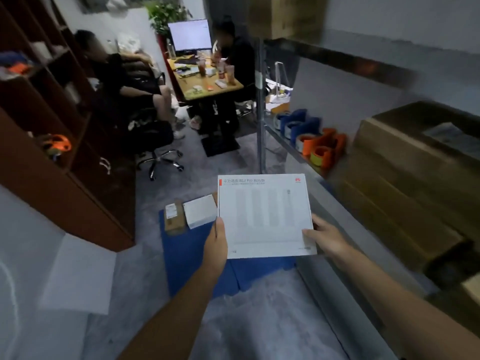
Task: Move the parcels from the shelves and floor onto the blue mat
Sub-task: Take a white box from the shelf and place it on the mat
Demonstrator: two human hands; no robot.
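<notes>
Above blue foam mat [187, 261] on grey floor: large flat white printed carton [265, 216], face up, held in both hands. Left hand [217, 240] grips carton's left edge, thumb on top face, fingers hidden beneath. Right hand [324, 236] pinches near-right corner, thumb on top, fingers under. At mat's far end: small brown cardboard parcel [173, 216] just beside small white box [200, 213]. Orange and blue tape dispensers [324, 144] on metal shelf at right.
</notes>
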